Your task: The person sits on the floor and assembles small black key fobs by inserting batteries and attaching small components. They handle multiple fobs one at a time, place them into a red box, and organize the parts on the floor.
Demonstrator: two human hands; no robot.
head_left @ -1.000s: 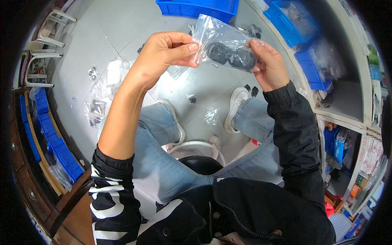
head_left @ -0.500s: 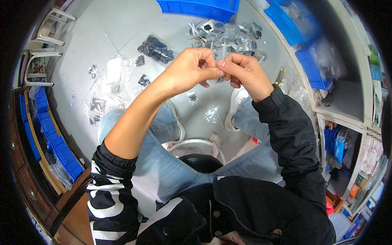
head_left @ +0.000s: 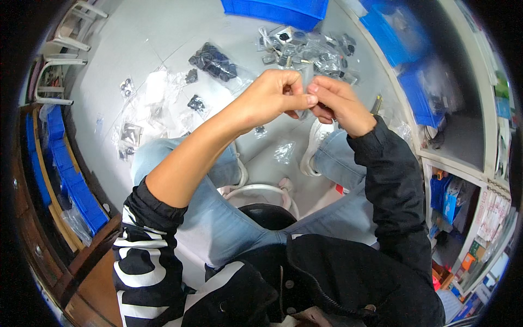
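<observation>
Above the floor my left hand (head_left: 274, 99) and my right hand (head_left: 340, 105) meet, thumbs and fingertips pinched close together. Whatever lies between the fingertips is too small and too covered to make out; a translucent, plastic-looking patch shows just behind them. Beyond my hands is a heap of clear bags with small dark and metallic parts (head_left: 327, 53). Left of that heap lies a larger clear bag of black parts (head_left: 213, 61). A small clear bag (head_left: 284, 153) rests on the floor between my shoes.
More small bags and parts (head_left: 131, 133) are scattered at the left. A blue bin (head_left: 275, 12) stands at the far side, with blue bins (head_left: 417, 90) along the right cabinet. Blue trays (head_left: 71, 174) line the left. A round white-rimmed container (head_left: 259, 189) sits between my legs.
Both hands have shifted slightly right and nearer to me, still pinched together. The view has turned a little, so the floor items sit slightly differently in the picture.
</observation>
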